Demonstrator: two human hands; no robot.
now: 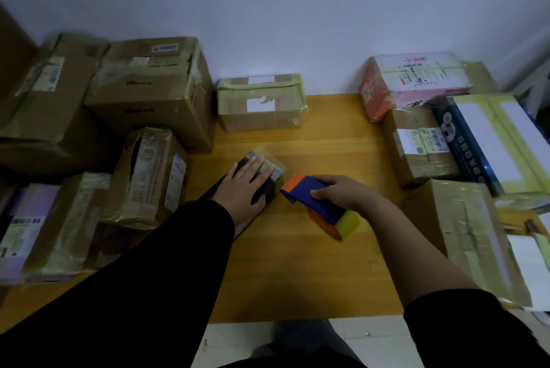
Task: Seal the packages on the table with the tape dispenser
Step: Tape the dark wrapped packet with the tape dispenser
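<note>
A small dark package lies in the middle of the wooden table, with clear tape across its far end. My left hand rests flat on top of it, fingers straight. My right hand grips the tape dispenser, blue and orange with a yellowish tape roll. The dispenser's orange front end sits right beside the package's right edge.
Several taped cardboard boxes crowd the left side, the largest box at the back. A taped box stands at the back centre. More parcels line the right, among them a red-and-white parcel and a blue box.
</note>
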